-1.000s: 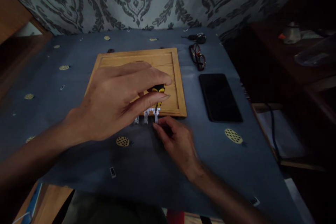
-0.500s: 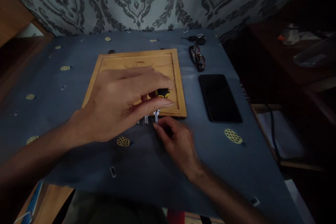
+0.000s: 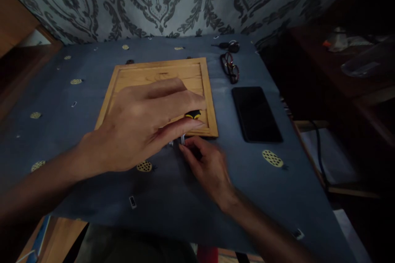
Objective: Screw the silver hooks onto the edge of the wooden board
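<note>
My left hand [image 3: 145, 119] reaches over the wooden board [image 3: 212, 111], its fingers and thumb closed around a screwdriver [image 3: 194, 114]. Only the black-and-yellow end of the handle shows; the shaft is hidden. Just below my left thumb, at the board's near edge, a small shiny metal hook [image 3: 182, 139] sticks out. The thumb and index finger of my right hand [image 3: 206, 164] are pinched at this hook. A second metal hook [image 3: 171, 143] beside it is mostly covered by my left hand.
To the right of the board lie a black phone [image 3: 257, 114], folded glasses [image 3: 230, 68] and a key [image 3: 226, 46] with a ring. A blue pineapple-print cloth [image 3: 92, 189] covers the table. A patterned curtain [image 3: 138, 4] hangs behind it.
My left hand has dipped slightly toward me with the screwdriver, covering more of the metal hooks. My right hand keeps its pinch at the same place.
</note>
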The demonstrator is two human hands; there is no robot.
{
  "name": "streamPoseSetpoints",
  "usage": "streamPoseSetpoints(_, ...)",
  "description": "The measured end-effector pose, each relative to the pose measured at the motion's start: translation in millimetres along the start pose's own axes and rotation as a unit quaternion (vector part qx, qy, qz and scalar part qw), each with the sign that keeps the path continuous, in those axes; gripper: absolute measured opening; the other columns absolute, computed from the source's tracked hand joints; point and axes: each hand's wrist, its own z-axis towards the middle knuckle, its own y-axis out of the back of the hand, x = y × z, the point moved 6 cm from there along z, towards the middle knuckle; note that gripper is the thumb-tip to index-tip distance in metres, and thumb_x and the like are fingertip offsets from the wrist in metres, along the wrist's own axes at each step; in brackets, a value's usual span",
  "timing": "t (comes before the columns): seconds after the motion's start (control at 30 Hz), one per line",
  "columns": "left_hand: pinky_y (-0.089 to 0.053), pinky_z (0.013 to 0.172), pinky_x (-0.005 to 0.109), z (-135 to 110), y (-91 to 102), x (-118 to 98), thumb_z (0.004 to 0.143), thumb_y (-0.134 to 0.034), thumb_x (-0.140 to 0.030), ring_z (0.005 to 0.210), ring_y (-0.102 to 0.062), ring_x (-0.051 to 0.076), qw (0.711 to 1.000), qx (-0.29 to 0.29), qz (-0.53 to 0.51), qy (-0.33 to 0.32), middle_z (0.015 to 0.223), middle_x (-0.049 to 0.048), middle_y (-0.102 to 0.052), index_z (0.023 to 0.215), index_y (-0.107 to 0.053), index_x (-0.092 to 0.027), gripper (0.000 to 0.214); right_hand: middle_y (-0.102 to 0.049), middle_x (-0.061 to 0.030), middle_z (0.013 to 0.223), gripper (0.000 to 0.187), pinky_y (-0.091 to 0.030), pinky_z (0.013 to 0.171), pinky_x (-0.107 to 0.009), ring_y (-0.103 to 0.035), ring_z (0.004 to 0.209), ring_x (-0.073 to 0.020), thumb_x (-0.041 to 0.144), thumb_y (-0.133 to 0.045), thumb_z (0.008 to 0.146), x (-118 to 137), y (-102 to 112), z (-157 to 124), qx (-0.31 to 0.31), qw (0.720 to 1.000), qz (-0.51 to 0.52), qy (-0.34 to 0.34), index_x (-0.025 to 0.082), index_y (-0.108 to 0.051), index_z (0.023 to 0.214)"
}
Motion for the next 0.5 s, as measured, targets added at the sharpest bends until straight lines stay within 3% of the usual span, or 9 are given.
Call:
streamPoseSetpoints(0.23,-0.056,0.067,0.021,3.9,0.0,1.5,0.101,-0.059,-0.021,0.084,-0.075,0.012,1.000,0.013,0.012,-0.003,0.096,-0.0023,-0.077,0.110,-0.067,-0.021,0.012,-0.073,-0.0018,0.077,0.013,-0.044,0.062,-0.025,-0.065,0.067,-0.0159,0.024,-0.059,0.095,-2.4,-1.0,-0.5,0.007,1.000,0.010,-0.012,0.021,-0.066,0.084)
streamPoseSetpoints(0.4,-0.047,0.054,0.020,8.1,-2.5,3.3,0.102,-0.056,-0.023,0.056,-0.064,0.006,0.999,0.039,0.024,-0.011,0.092,-0.0014,-0.078,0.107,-0.065,-0.020,0.010,-0.074,-0.0025,0.079,0.013,-0.044,0.063,-0.026,-0.067,0.070,-0.0168,0.024,-0.060,0.094,-2.9,-0.2,-0.4,-0.001,1.000,0.009,-0.015,0.021,-0.067,0.083)
streamPoseSetpoints(0.5,-0.046,0.054,0.019,8.2,-5.5,6.6,0.101,-0.057,-0.023,0.055,-0.064,0.007,0.999,0.048,0.014,-0.009,0.088,-0.0028,-0.076,0.108,-0.066,-0.022,0.011,-0.074,-0.0021,0.078,0.012,-0.043,0.062,-0.026,-0.066,0.068,-0.0166,0.024,-0.060,0.093,-3.6,-0.1,-0.4,-0.008,1.000,0.008,-0.022,0.021,-0.067,0.083)
